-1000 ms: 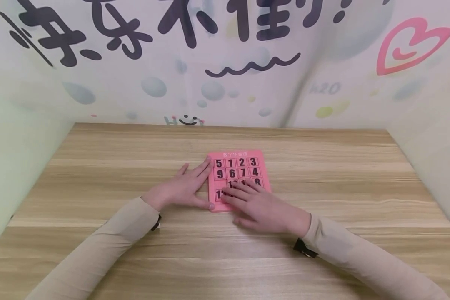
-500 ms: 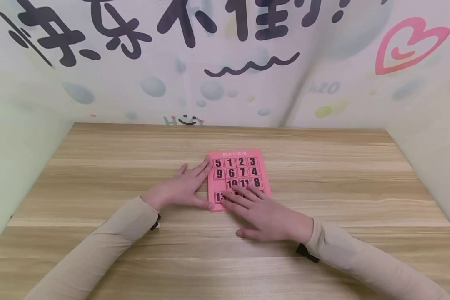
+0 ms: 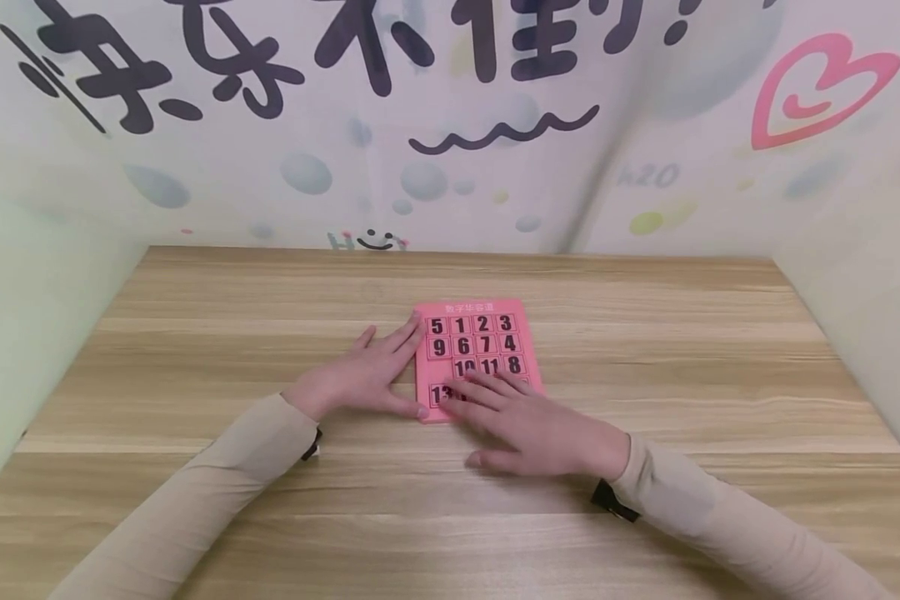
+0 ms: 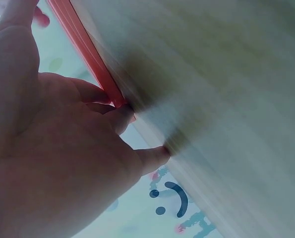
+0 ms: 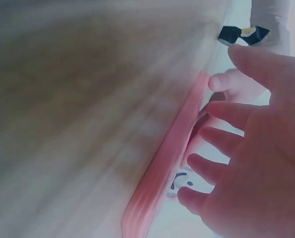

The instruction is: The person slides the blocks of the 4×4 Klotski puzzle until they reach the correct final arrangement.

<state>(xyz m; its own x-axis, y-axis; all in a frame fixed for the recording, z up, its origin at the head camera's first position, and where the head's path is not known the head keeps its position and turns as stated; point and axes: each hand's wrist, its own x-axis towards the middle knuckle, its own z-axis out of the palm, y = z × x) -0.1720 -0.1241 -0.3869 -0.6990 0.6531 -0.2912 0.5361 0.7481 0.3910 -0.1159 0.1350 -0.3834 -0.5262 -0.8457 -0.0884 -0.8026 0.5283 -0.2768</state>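
A pink number sliding puzzle lies on the table, numbers facing the person. Its top row reads 5, 1, 2, 3 and the second 9, 6, 7, 4. In the third row the leftmost slot is bare, beside 10, 11 and 8. My left hand is spread along the left edge, fingertips at the upper corner and thumb at the lower one. With outstretched fingers, my right hand lies over the lower part, its fingertips beside the 13 tile. Most of the bottom row is hidden under these fingers.
The wood-grain table runs back to a white printed wall with large black characters and a pink heart. Pale side walls flank it. A black band shows under the right wrist.
The right hand has shifted slightly down and to the right, uncovering the 10 and 11 tiles. The left hand has stayed at the puzzle's edge. The bare slot is unchanged.
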